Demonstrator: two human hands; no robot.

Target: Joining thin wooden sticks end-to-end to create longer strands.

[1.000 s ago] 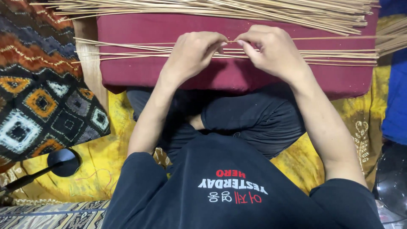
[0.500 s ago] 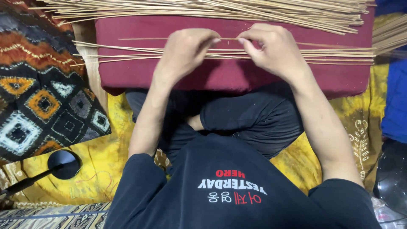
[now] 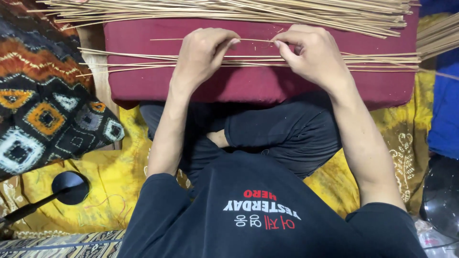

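**Reader:** While both hands are up on the cushion, what exactly are they gripping?

**Describer:** One thin, pale bamboo stick (image 3: 256, 40), lying crosswise over a flat maroon fabric cushion (image 3: 248, 86) at twelve o'clock from the seated person's lap. The left hand (image 3: 203, 52) pinches it at ten o'clock, fingers curled closed around it; the right hand (image 3: 313, 55) pinches it at two o'clock, thumb and forefinger clamped on.

**Reader:** What lies nearby?

**Describer:** A small row of similar sticks (image 3: 239, 61) runs under the knuckles, and a thick heap of pale sticks (image 3: 229, 10) sits along the cushion's far edge. A patterned black, orange and white pillow (image 3: 48, 110) rests at nine o'clock.

**Reader:** How should such a stick be handled?

**Describer:** I'd judge light, even fingertip pressure best, keeping it level and apart from the row beneath, since it looks slender enough to snap.
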